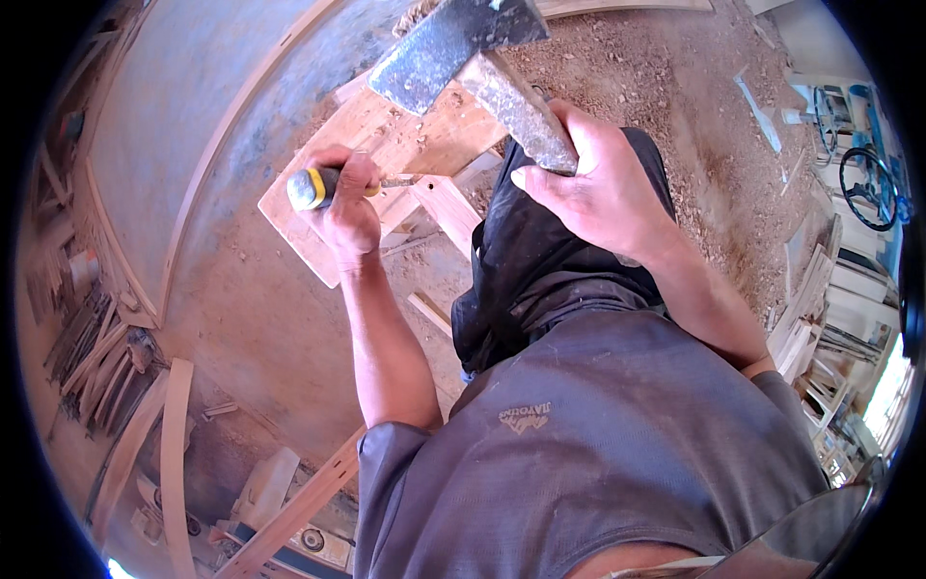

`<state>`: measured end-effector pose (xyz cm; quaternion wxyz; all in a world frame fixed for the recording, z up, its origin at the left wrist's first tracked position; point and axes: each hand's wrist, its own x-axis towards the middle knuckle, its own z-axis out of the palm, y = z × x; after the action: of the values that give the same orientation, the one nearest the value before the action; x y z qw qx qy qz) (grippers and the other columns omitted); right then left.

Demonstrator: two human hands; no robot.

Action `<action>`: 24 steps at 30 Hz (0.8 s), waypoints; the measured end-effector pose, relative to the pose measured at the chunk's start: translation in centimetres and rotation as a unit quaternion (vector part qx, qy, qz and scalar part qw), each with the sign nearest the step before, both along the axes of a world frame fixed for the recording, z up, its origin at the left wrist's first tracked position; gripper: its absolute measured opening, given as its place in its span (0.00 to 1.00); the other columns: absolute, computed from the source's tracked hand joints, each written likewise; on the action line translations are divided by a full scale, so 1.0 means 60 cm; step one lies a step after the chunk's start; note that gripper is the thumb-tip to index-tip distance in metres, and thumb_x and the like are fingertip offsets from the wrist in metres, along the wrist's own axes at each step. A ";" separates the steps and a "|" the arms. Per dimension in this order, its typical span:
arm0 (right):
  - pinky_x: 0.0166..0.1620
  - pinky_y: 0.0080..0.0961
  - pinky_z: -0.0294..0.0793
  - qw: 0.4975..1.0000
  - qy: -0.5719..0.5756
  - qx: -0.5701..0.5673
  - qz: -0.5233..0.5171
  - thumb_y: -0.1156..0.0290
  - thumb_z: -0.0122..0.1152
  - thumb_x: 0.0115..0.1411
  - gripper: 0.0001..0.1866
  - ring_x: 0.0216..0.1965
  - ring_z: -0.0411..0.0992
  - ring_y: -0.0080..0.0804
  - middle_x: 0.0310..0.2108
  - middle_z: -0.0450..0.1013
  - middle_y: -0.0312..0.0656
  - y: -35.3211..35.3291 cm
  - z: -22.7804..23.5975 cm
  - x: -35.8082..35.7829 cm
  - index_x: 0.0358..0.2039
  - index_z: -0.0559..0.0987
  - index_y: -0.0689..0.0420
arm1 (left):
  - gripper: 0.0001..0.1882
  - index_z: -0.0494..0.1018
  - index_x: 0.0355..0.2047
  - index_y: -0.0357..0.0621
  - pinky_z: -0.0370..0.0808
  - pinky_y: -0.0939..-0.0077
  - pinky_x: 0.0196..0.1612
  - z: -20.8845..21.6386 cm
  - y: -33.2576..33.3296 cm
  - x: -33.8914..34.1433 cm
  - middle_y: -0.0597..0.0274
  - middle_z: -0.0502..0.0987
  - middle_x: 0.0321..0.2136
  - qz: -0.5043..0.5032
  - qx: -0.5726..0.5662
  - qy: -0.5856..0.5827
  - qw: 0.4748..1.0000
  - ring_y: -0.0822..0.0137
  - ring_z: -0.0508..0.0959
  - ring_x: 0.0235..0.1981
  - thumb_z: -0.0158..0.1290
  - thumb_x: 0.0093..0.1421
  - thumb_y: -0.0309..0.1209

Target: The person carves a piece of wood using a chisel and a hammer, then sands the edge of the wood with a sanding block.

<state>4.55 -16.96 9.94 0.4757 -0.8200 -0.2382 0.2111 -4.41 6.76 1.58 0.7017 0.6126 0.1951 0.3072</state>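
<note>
My left hand [345, 203] is closed around a chisel [307, 189] with a yellow and dark handle. The chisel's short visible blade points right, with its tip at or very near the end of a narrow wooden piece [449, 208] that has a small dark hole. Held up in my right hand [608, 188] is a hatchet [521, 108], gripped by its worn wooden handle. Its broad metal head hangs over a thick wooden board [333, 159] and hides part of it. The wooden piece runs from the board towards my dark-trousered leg [540, 232].
Wood chips [666, 87] cover the floor to the right of the board. A long curved wooden strip [227, 121] lies at the left. Scrap wood [101, 376] is heaped at the far left, and more timber [805, 299] leans at the right near a blue steering wheel [868, 188].
</note>
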 end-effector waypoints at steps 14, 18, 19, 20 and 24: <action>0.41 0.35 0.76 0.999 0.046 -0.013 0.016 0.74 0.67 0.57 0.19 0.35 0.80 0.51 0.32 0.77 0.59 -0.017 -0.033 -0.027 0.48 0.75 0.68 | 0.05 0.73 0.30 0.38 0.72 0.73 0.21 -0.040 0.022 0.008 0.57 0.73 0.19 0.033 -0.081 -0.098 0.991 0.68 0.73 0.17 0.59 0.60 0.21; 0.42 0.35 0.77 0.998 0.054 -0.020 0.015 0.74 0.67 0.57 0.20 0.37 0.80 0.53 0.33 0.78 0.59 -0.016 -0.033 -0.029 0.48 0.76 0.68 | 0.06 0.72 0.30 0.38 0.71 0.71 0.23 -0.031 0.017 0.006 0.58 0.71 0.18 0.044 -0.042 -0.069 0.996 0.67 0.72 0.18 0.59 0.61 0.23; 0.42 0.35 0.77 0.998 0.052 -0.025 0.017 0.74 0.67 0.57 0.20 0.38 0.80 0.54 0.33 0.78 0.59 -0.015 -0.034 -0.030 0.48 0.76 0.68 | 0.07 0.71 0.29 0.38 0.71 0.70 0.24 -0.029 0.016 0.005 0.59 0.71 0.18 0.048 -0.032 -0.056 0.997 0.67 0.71 0.19 0.59 0.61 0.25; 0.42 0.35 0.77 0.998 0.052 -0.026 0.018 0.74 0.67 0.57 0.20 0.38 0.80 0.54 0.34 0.78 0.60 -0.015 -0.033 -0.030 0.48 0.76 0.68 | 0.07 0.72 0.29 0.37 0.71 0.71 0.24 -0.029 0.015 0.004 0.58 0.71 0.18 0.047 -0.027 -0.055 0.997 0.67 0.71 0.19 0.59 0.61 0.25; 0.43 0.36 0.77 0.998 0.052 -0.035 0.021 0.73 0.68 0.57 0.20 0.39 0.81 0.54 0.34 0.78 0.60 -0.014 -0.034 -0.033 0.48 0.76 0.68 | 0.06 0.73 0.29 0.35 0.71 0.72 0.23 -0.022 0.011 0.013 0.57 0.73 0.18 0.032 0.007 -0.037 0.999 0.67 0.73 0.18 0.58 0.61 0.25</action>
<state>2.58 -17.82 7.91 0.4540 -0.8190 -0.2226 0.2713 -3.64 7.40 0.23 0.6936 0.5994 0.1868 0.3533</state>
